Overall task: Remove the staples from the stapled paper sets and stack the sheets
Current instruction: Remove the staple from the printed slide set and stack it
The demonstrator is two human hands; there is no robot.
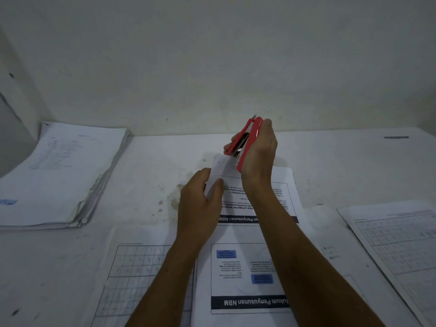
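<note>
Head view: right hand (258, 149) at 12 o'clock, fingers curled round red stapler (245, 140), tilted, above far corner of stapled paper set (247, 232) at centre. Left hand (200, 204) pinching that set's left edge. Thick paper stack (59, 175) at 9 o'clock on tabletop (165, 156).

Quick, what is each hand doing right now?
Left hand: pinches the far corner of the white printed paper set.
Right hand: grips the red plastic stapler, lifted above that corner.
</note>
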